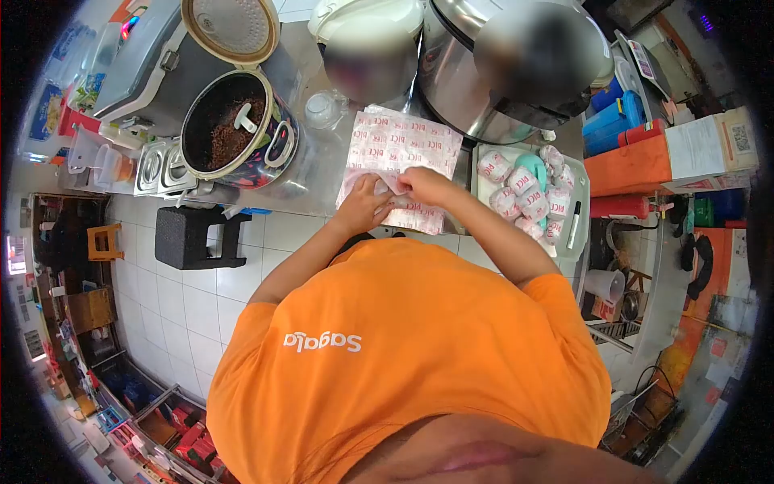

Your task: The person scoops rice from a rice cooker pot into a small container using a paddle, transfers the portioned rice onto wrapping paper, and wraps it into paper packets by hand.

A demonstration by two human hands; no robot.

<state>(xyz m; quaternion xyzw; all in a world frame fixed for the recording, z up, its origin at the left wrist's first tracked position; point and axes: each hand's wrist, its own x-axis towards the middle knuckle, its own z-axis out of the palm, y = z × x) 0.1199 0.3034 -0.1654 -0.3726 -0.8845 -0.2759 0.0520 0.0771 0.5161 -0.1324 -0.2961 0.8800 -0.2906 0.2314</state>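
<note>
Steel surface (314, 173): open pot of dark grains (230, 129) up-left of the hands, large steel cooker (472, 81) beyond them, white tray (582, 211) of wrapped bundles (524, 198) to their right; white floor tiles below. Left hand (364, 202) and right hand (426, 185) meet fingertip to fingertip, both pinching a small whitish item (393, 192), unclear which. Under them lies a printed white-and-red wrapper sheet (403, 145), flat, slightly crinkled.

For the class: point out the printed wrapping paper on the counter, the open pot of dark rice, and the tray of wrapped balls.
printed wrapping paper (403, 141), head view, upper middle of sheet.
open pot of dark rice (226, 133), head view, dark contents.
tray of wrapped balls (582, 206), head view, right rim.
</note>
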